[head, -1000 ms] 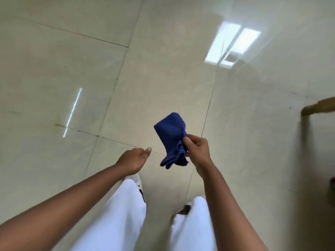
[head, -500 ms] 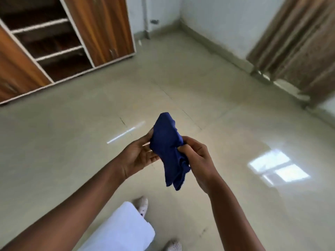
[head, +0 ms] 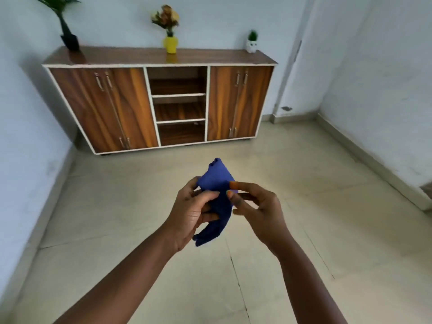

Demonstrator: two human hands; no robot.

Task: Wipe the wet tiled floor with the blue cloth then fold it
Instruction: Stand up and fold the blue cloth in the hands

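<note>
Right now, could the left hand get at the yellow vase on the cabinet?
Probably not: the left hand is gripping the blue cloth, and the yellow vase stands on the cabinet across open floor.

Blue cloth bunched, hanging upright in midair above tiled floor.

— What are the hands doing?
— The left hand and right hand pinch a bunched blue cloth above the tiled floor.
— Behind them?
— A wooden cabinet carrying a yellow vase.
</note>
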